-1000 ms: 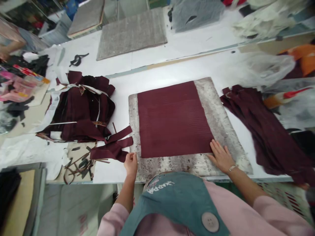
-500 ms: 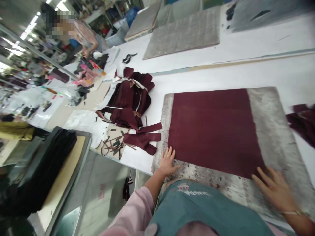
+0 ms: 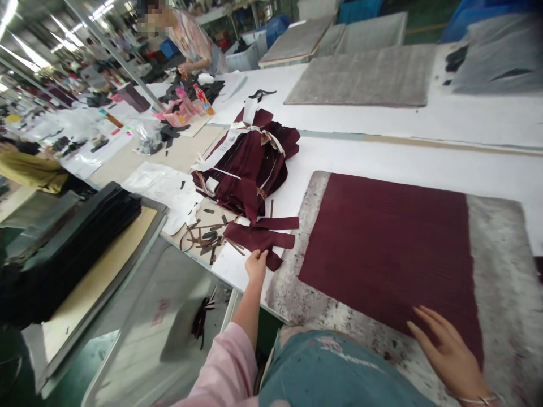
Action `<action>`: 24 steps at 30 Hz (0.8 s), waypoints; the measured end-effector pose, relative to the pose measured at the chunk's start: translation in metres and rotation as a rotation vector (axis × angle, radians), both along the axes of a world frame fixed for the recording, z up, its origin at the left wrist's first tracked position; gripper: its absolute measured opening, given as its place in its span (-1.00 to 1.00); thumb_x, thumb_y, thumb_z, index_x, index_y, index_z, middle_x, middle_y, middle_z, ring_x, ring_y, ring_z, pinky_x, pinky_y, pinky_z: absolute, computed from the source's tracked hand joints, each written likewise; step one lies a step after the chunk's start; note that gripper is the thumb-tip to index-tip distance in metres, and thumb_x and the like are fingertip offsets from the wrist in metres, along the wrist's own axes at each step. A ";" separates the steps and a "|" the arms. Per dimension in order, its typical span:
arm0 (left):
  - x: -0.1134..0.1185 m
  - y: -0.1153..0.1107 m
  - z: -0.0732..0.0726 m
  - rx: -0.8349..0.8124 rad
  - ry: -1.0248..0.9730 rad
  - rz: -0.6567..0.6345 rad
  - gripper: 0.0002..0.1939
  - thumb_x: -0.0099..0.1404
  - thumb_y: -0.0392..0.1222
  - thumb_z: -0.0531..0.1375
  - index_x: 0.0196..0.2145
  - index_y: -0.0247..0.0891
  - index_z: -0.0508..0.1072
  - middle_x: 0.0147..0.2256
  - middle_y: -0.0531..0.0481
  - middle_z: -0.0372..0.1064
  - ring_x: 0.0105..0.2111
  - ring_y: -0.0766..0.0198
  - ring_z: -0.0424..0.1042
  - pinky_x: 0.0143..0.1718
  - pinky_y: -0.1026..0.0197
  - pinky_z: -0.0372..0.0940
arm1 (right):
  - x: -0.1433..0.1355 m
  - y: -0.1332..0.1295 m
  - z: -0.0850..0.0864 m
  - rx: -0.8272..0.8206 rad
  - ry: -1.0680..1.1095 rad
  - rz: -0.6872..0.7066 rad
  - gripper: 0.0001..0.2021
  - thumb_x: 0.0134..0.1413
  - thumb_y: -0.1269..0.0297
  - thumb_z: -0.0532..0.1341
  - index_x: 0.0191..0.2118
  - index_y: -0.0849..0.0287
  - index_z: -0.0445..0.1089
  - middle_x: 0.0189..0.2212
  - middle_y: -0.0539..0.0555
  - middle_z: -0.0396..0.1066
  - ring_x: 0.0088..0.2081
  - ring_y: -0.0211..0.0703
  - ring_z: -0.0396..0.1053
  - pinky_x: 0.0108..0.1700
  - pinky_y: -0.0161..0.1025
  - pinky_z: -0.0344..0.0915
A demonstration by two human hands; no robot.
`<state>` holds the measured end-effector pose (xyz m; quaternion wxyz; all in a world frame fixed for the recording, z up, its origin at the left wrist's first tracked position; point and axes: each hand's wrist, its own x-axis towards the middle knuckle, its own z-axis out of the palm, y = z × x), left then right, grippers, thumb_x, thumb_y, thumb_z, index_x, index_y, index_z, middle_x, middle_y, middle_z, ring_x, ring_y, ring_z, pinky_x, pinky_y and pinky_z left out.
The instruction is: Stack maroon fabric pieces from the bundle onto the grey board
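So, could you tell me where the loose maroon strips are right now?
In the head view they lie left of centre: the maroon strips sit on the white table between the maroon pile and the grey board, at the left hand fingertips.

Your left hand [image 3: 257, 264] meets dark maroon fabric strips [image 3: 259, 234]; your right hand [image 3: 445, 357] rests on a maroon ribbed panel [image 3: 392, 249] over a mottled grey-white board [image 3: 500, 265]; your sleeve [image 3: 227, 370] is pink, the table [image 3: 407, 158] white
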<state>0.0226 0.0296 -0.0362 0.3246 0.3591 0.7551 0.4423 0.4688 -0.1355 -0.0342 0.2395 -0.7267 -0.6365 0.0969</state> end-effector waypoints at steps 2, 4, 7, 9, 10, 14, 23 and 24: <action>0.004 -0.001 0.005 0.047 -0.074 0.006 -0.71 0.10 0.02 0.17 -0.58 -0.22 0.27 -0.61 0.13 0.18 -0.47 0.32 0.29 -0.35 0.29 0.19 | -0.021 0.016 0.014 -0.053 0.085 0.061 -0.56 0.03 -0.10 0.09 -0.04 0.00 0.36 -0.03 0.11 0.35 -0.01 0.10 0.33 0.07 0.08 0.26; 0.011 -0.006 0.012 0.103 -0.201 0.004 -0.72 0.15 0.05 0.12 -0.49 -0.24 0.31 -0.54 0.11 0.27 -0.47 0.36 0.30 -0.37 0.31 0.21 | -0.042 0.034 0.030 -0.122 0.213 0.128 -0.60 0.05 -0.05 0.12 -0.06 0.03 0.37 -0.06 0.13 0.38 -0.04 0.07 0.36 0.10 0.07 0.25; 0.022 -0.017 0.027 0.196 -0.613 0.026 -0.73 0.12 0.02 0.17 -0.35 -0.25 0.36 -0.43 0.07 0.39 -0.43 0.35 0.36 -0.30 0.27 0.26 | -0.083 0.069 0.054 -0.229 0.410 0.245 -0.63 0.07 0.04 0.15 -0.04 0.08 0.35 -0.07 0.17 0.39 -0.08 0.01 0.39 0.06 0.03 0.30; 0.029 -0.025 0.036 0.232 -0.900 0.064 -0.72 0.06 -0.05 0.25 -0.33 -0.26 0.37 -0.37 0.04 0.43 -0.39 0.34 0.40 -0.23 0.23 0.28 | -0.118 0.095 0.067 -0.292 0.570 0.317 -0.61 0.07 0.06 0.17 -0.01 0.11 0.33 -0.04 0.20 0.37 -0.06 -0.01 0.38 0.06 0.01 0.30; 0.032 -0.028 0.040 0.234 -0.992 0.080 -0.73 0.03 -0.09 0.28 -0.33 -0.27 0.38 -0.36 0.04 0.44 -0.37 0.34 0.41 -0.20 0.23 0.28 | -0.137 0.107 0.072 -0.334 0.662 0.348 -0.58 0.06 0.06 0.18 0.02 0.12 0.31 -0.04 0.20 0.37 -0.05 -0.02 0.38 0.06 0.01 0.30; 0.044 -0.037 0.053 0.222 -1.165 0.122 -0.77 -0.02 -0.20 0.34 -0.46 -0.29 0.35 -0.45 0.10 0.42 -0.43 0.41 0.39 -0.26 0.30 0.26 | -0.212 0.145 0.082 -0.506 0.906 0.426 -0.45 -0.08 0.04 0.27 0.04 0.17 0.27 -0.05 0.20 0.37 -0.05 -0.06 0.37 0.03 -0.05 0.30; 0.061 -0.048 0.060 0.175 -1.239 0.078 -0.70 -0.06 -0.20 0.37 -0.57 -0.29 0.28 -0.57 0.15 0.32 -0.51 0.43 0.32 -0.38 0.35 0.23 | -0.253 0.148 0.088 -0.594 0.661 0.464 -0.68 -0.05 0.03 0.23 -0.53 0.23 0.33 -0.63 -0.09 0.24 -0.55 -0.32 0.16 -0.50 -0.36 0.13; 0.062 -0.048 0.059 0.146 -1.273 0.056 -0.71 -0.04 -0.16 0.36 -0.55 -0.28 0.30 -0.55 0.14 0.34 -0.50 0.41 0.33 -0.36 0.33 0.24 | -0.249 0.147 0.090 -0.596 0.649 0.475 -0.68 -0.03 0.04 0.21 -0.54 0.23 0.33 -0.64 -0.10 0.22 -0.56 -0.33 0.12 -0.51 -0.36 0.10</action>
